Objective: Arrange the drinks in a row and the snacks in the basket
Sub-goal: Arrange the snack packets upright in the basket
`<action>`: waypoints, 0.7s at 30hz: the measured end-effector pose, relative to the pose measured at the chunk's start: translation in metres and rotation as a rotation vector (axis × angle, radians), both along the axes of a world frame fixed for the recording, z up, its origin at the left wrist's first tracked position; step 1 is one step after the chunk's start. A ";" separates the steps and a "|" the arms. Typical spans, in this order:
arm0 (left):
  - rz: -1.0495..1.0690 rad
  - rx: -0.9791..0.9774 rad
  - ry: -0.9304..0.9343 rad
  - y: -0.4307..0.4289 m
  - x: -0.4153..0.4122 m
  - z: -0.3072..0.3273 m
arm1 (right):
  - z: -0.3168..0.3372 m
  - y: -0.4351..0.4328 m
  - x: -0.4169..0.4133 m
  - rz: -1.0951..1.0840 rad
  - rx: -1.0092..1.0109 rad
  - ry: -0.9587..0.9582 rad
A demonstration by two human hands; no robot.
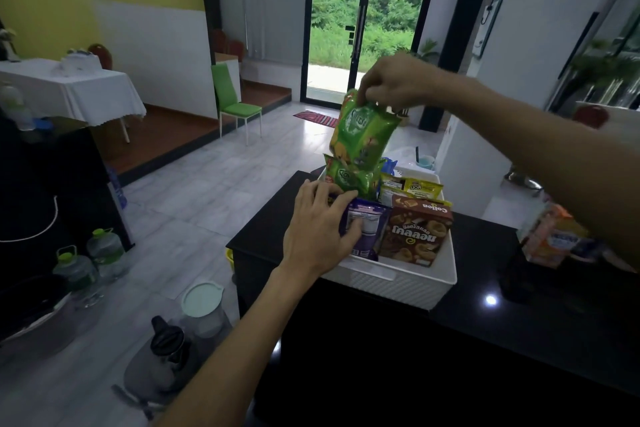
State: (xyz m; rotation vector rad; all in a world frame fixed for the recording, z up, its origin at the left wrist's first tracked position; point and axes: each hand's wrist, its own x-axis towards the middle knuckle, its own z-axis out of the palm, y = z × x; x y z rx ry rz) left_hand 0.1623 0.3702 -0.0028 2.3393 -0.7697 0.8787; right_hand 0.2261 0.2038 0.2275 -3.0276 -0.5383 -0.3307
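Right grip (393, 83) pinched a green snack bag (363, 135) by its top above the white basket (398, 284); left grip (317, 229) apparently clasped a purple packet (371, 237) at the basket's near-left corner.

Orange drink cartons (550, 239) blurred, part-hidden behind R forearm (554, 156); L hand (311, 229) covers part of purple pack (372, 236).

The basket (388, 282) is white with a fine woven pattern, on a glossy black tabletop (485, 340). Inside, at 5 o'clock, the box (415, 232) is brown with white lettering. At 7 o'clock the pouch (367, 225) is purple, and at 1 o'clock the packet (422, 188) is yellow. At 11 o'clock, the upper bag (363, 130) and lower bag (349, 177) are green. The cartons (550, 239) at the basket's 3 o'clock are orange.
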 end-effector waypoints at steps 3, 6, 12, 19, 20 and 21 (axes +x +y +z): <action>-0.006 -0.016 -0.017 0.000 -0.001 0.000 | 0.018 -0.007 -0.004 -0.003 -0.050 0.036; -0.010 -0.038 -0.024 -0.001 -0.001 0.000 | 0.021 -0.010 -0.011 0.017 -0.111 -0.099; -0.006 -0.059 -0.027 -0.001 -0.001 0.000 | -0.002 -0.004 -0.021 -0.027 0.061 -0.394; -0.001 -0.076 -0.019 -0.001 -0.002 0.000 | -0.044 0.007 -0.020 -0.129 0.077 -0.245; -0.003 -0.078 -0.018 -0.001 -0.002 0.000 | -0.051 0.007 -0.019 -0.135 0.068 -0.217; -0.006 -0.082 -0.016 -0.001 -0.002 0.000 | -0.056 0.006 -0.019 -0.141 0.058 -0.194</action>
